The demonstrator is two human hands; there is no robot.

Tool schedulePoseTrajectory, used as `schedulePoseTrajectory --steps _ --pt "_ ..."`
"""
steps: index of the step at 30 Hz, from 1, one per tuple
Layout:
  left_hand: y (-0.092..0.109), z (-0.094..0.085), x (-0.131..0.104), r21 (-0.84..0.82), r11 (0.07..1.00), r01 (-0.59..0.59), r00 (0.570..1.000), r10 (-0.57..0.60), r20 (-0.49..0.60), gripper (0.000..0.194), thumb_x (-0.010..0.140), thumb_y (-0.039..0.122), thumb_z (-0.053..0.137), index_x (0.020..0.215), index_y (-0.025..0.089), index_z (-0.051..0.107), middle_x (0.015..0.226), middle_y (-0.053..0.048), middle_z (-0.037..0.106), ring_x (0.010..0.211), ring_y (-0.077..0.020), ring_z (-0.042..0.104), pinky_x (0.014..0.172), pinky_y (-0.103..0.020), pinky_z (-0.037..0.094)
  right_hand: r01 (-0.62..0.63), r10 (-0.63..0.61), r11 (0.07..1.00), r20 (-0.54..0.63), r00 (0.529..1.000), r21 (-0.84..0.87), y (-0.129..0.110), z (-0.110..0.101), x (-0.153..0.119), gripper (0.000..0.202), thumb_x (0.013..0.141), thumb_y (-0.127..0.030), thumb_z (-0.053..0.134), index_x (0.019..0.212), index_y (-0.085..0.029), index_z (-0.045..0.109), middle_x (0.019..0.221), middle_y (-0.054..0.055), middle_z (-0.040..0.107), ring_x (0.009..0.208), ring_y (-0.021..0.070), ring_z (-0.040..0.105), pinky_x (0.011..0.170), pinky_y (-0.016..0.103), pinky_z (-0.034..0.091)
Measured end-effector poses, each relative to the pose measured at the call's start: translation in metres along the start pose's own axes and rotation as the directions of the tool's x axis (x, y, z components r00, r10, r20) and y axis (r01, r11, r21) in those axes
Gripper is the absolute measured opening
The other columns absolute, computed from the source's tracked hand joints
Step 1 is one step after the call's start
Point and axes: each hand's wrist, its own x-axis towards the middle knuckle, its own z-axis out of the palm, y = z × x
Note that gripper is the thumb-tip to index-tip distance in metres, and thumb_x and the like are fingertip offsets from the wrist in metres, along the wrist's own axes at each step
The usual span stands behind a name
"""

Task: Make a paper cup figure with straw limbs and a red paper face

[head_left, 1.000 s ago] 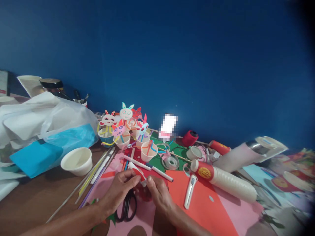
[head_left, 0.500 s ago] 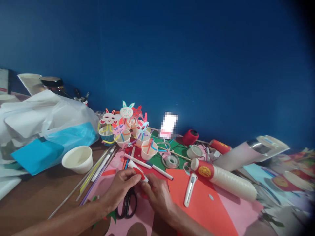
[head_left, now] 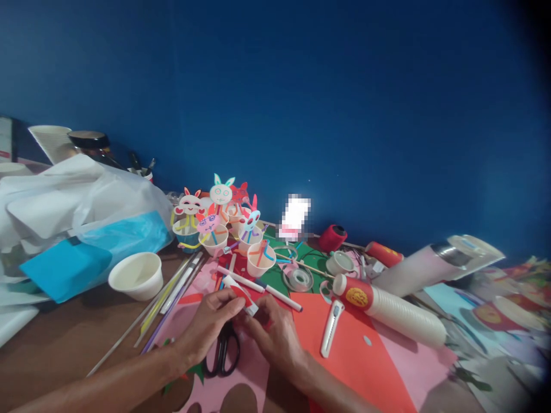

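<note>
In the middle of the head view, both hands come together over a small piece of white and red paper (head_left: 251, 308). My left hand (head_left: 206, 321) pinches its near left side between thumb and fingers. My right hand (head_left: 278, 335) has its fingers closed at the right end; the fingertips partly hide what they grip. Just below lie black-handled scissors (head_left: 221, 355), their blades covered by the hands. Beyond the fingers, capped markers (head_left: 282, 297) rest on red and green paper. A white utility knife (head_left: 332, 330) lies on orange-red paper (head_left: 357, 373) to the right.
Paper cups with animal-faced figures (head_left: 221, 194) stand behind the hands. A stack of paper cups (head_left: 404, 318) lies on its side at right, near a tape roll (head_left: 300, 279). At left are a white bowl (head_left: 136, 276), pipe cleaners (head_left: 163, 321) and a plastic bag (head_left: 86, 183).
My hands stay in nearly the same place, with the paper piece turned slightly between the fingers. The whole view has shifted a little.
</note>
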Motion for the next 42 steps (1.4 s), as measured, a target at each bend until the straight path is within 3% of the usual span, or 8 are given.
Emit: schedulePoseTrajectory --steps 3,9,15,23,28,31,37,42 --pt "0.0000 0.0016 -0.0011 -0.077 0.997 -0.024 0.999 0.026 0.032 0.020 0.078 0.034 0.066 0.073 0.015 0.062 0.064 0.000 0.062 0.061 -0.0130 0.056 0.060 -0.023 0.044 0.032 -0.032 0.999 0.041 0.999 -0.018 0.0000 -0.0003 -0.0004 0.032 0.090 -0.044 0.046 0.075 -0.017 0.056 0.063 0.001 0.063 0.054 0.0127 0.056 0.052 0.023 0.036" --pt "0.0035 0.0058 -0.0045 -0.130 0.991 -0.026 0.986 0.046 0.158 0.023 0.083 0.035 0.059 0.075 0.014 0.062 0.058 -0.004 0.065 0.054 -0.0191 0.062 0.057 -0.030 0.048 -0.031 -0.004 0.982 0.181 0.984 0.188 0.0043 -0.0002 -0.0005 0.056 0.098 -0.045 0.021 0.066 -0.016 0.058 0.060 0.002 0.061 0.053 0.0110 0.056 0.053 0.022 0.040" --pt "-0.0002 0.0009 -0.0017 -0.111 0.994 -0.019 0.999 0.024 0.042 0.019 0.079 0.033 0.065 0.074 0.015 0.063 0.064 0.000 0.062 0.064 -0.0140 0.059 0.060 -0.022 0.044 0.011 -0.011 1.000 0.007 1.000 -0.010 0.0041 -0.0018 0.0016 0.033 0.084 -0.049 0.054 0.082 -0.016 0.058 0.064 0.001 0.062 0.056 0.0132 0.055 0.051 0.022 0.038" --pt "-0.0009 0.0021 -0.0031 -0.158 0.987 -0.024 0.996 0.038 0.083 0.013 0.079 0.029 0.065 0.079 0.017 0.067 0.067 -0.001 0.064 0.068 -0.0144 0.059 0.067 -0.023 0.045 0.004 -0.008 0.999 0.129 0.992 0.036 0.0049 -0.0039 0.0005 0.052 0.097 -0.044 0.025 0.068 -0.016 0.058 0.059 0.002 0.059 0.052 0.0114 0.053 0.052 0.022 0.037" --pt "-0.0012 0.0007 -0.0025 -0.107 0.994 -0.026 0.998 0.032 0.055 0.018 0.078 0.033 0.066 0.074 0.015 0.065 0.066 0.000 0.063 0.062 -0.0132 0.056 0.061 -0.023 0.043 0.010 -0.009 0.999 0.038 0.999 -0.034 0.0051 -0.0040 0.0021 0.033 0.085 -0.048 0.053 0.081 -0.016 0.057 0.065 0.002 0.062 0.056 0.0138 0.055 0.051 0.023 0.037" --pt "0.0001 0.0015 -0.0038 -0.091 0.995 -0.038 0.998 0.042 0.038 0.018 0.078 0.033 0.067 0.072 0.016 0.065 0.065 0.000 0.061 0.061 -0.0122 0.054 0.060 -0.022 0.042 0.011 -0.009 0.998 0.029 1.000 -0.064 0.0025 -0.0045 0.0009 0.031 0.087 -0.044 0.049 0.076 -0.017 0.057 0.063 0.002 0.062 0.055 0.0138 0.055 0.052 0.023 0.037" --pt "0.0054 0.0063 -0.0064 -0.161 0.986 -0.033 0.984 0.060 0.168 0.016 0.082 0.030 0.061 0.081 0.016 0.067 0.059 0.000 0.061 0.057 -0.0153 0.057 0.062 -0.028 0.046 -0.025 -0.005 0.985 0.169 0.986 0.172 0.0048 -0.0042 0.0000 0.053 0.097 -0.045 0.023 0.068 -0.016 0.056 0.059 0.003 0.059 0.053 0.0118 0.054 0.052 0.023 0.039" --pt "0.0029 0.0021 -0.0040 -0.081 0.995 -0.062 0.995 0.067 0.068 0.018 0.079 0.032 0.064 0.076 0.015 0.067 0.068 -0.002 0.064 0.064 -0.0138 0.056 0.062 -0.024 0.042 -0.007 0.004 0.995 0.029 1.000 0.098 0.0086 -0.0023 0.0018 0.029 0.085 -0.045 0.053 0.081 -0.016 0.055 0.062 0.000 0.060 0.055 0.0125 0.054 0.050 0.022 0.038"
